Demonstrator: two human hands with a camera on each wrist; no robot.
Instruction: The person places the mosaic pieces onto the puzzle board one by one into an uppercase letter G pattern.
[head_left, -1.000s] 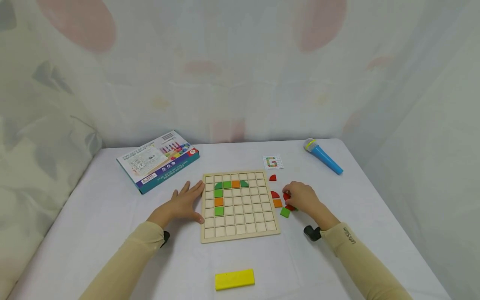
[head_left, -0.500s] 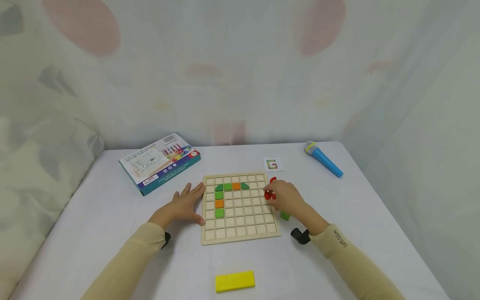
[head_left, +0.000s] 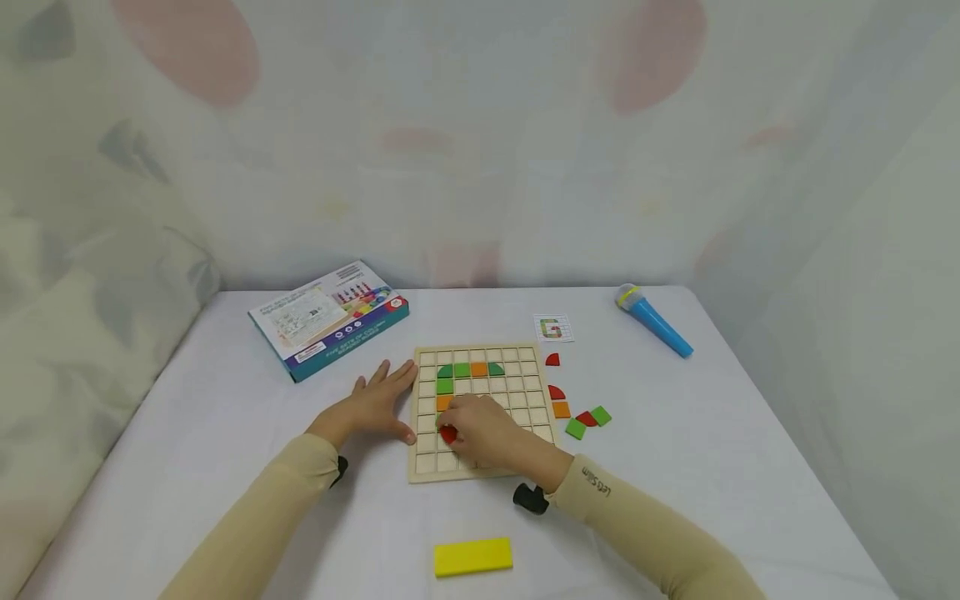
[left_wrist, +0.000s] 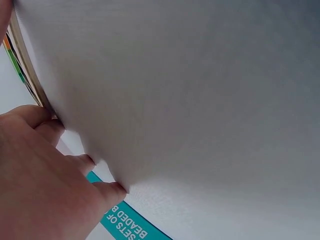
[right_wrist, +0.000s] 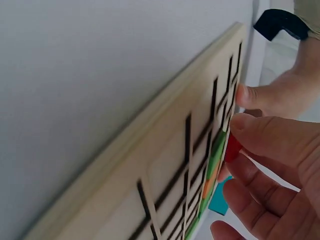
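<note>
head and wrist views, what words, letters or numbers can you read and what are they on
"SETS OF ... BEADED B...": cut-off white lettering on the teal edge of the flat cardboard game box.
"G": coloured letter on the small white pattern card.
Sleeve print on the right forearm: too small to read.
Box top print: blurred.

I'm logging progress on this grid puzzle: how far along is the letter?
Done: the top row and left column of tiles sit in the wooden grid board. In hand: the right hand pinches a red piece over the lower left cells, while the left hand steadies the board's edge. Left: six loose pieces lie beside the board, near the pattern card.
</note>
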